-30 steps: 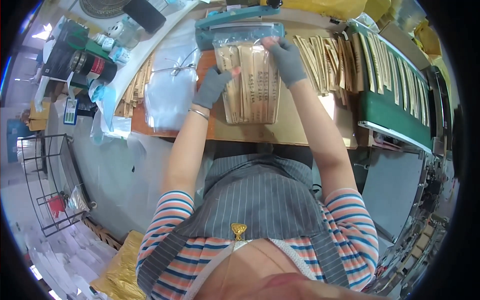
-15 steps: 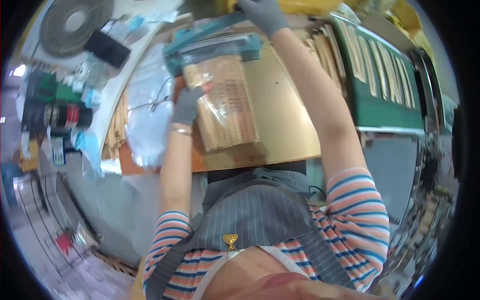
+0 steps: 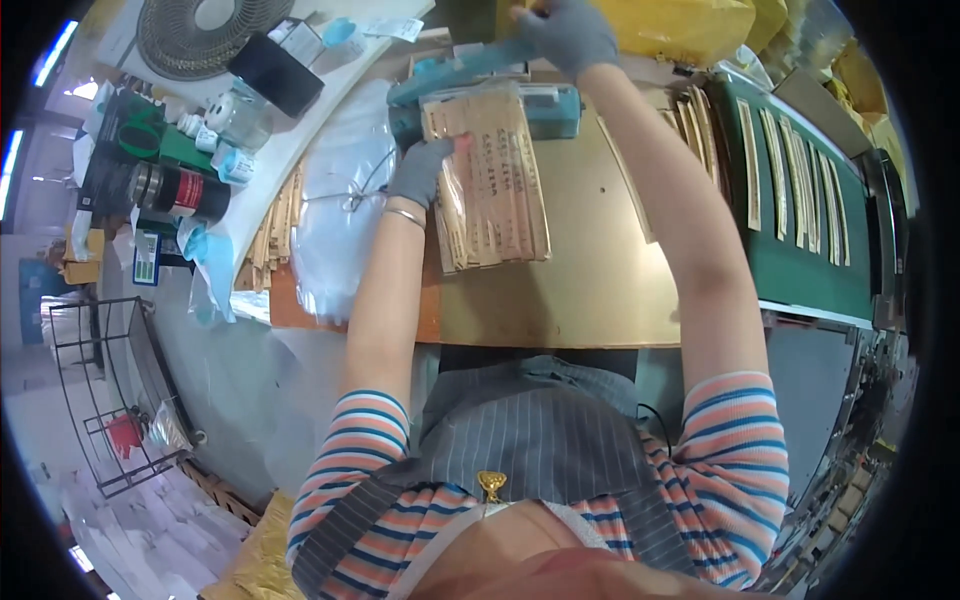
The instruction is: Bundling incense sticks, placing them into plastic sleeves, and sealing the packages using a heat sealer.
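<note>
A clear plastic bag [image 3: 495, 185] full of tan flat strips with dark printed marks lies on the table, its far end at a teal hand-lever heat sealer [image 3: 555, 112]. My left hand [image 3: 422, 172], in a grey glove with bare fingertips, grips the bag's left edge, thumb on top. My right hand [image 3: 572, 38], gloved the same way, is closed at the far right end of the sealer's raised lever arm [image 3: 465, 72]. A gap shows between the lever and the sealer's base.
Clear plastic bags [image 3: 340, 220] tied with a dark cord lie left of my left hand. More strips stand right on a green board [image 3: 800, 250]. A white shelf [image 3: 290, 160] at left holds a phone [image 3: 276, 75], a jar [image 3: 240, 122], a dark bottle [image 3: 180, 192] and a fan [image 3: 210, 30].
The whole view has shifted, so the table sits farther right in the picture. The bag's far end lies closer to the sealer. Both hands keep their hold, and the lever stays raised.
</note>
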A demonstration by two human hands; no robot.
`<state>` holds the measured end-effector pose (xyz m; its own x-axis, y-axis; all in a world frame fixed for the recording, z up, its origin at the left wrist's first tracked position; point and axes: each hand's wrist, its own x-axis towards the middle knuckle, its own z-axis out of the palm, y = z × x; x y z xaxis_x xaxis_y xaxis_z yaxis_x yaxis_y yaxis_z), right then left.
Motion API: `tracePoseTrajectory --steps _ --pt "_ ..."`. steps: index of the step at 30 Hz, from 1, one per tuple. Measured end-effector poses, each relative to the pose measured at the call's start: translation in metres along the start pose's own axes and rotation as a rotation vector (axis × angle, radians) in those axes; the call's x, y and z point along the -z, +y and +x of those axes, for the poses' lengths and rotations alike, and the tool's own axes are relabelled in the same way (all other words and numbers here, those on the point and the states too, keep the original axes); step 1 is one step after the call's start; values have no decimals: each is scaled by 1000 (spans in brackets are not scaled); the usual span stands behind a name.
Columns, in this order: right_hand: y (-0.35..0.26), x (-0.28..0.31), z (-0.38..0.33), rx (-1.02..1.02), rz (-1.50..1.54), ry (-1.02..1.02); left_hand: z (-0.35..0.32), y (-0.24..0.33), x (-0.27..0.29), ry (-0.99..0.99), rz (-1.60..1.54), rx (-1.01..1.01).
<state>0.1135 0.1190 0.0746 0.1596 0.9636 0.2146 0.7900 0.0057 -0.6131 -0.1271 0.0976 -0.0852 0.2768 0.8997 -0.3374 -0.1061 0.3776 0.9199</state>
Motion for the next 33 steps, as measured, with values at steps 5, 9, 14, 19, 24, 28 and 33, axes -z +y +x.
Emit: tracePoseTrajectory --steps 5,9,14,19,24,28,33 --pt "61 -53 -2 -111 -298 17 -1 10 -15 -37 -29 82" --pt "77 -70 1 -113 -215 73 0 -5 -10 -5 24 -1" --pt "83 -65 -3 -91 -201 132 -1 -6 -22 18 52 -42" --pt "98 -62 -9 -122 -32 69 11 -18 4 5 -21 31" --pt "203 43 -79 -200 -430 288 -41 8 16 253 792 -297" --pt "250 32 -123 -627 -345 1 -60 -21 -99 252 978 -735" --pt "201 78 -110 -370 110 -113 -5 -96 -172 218 1097 -683"
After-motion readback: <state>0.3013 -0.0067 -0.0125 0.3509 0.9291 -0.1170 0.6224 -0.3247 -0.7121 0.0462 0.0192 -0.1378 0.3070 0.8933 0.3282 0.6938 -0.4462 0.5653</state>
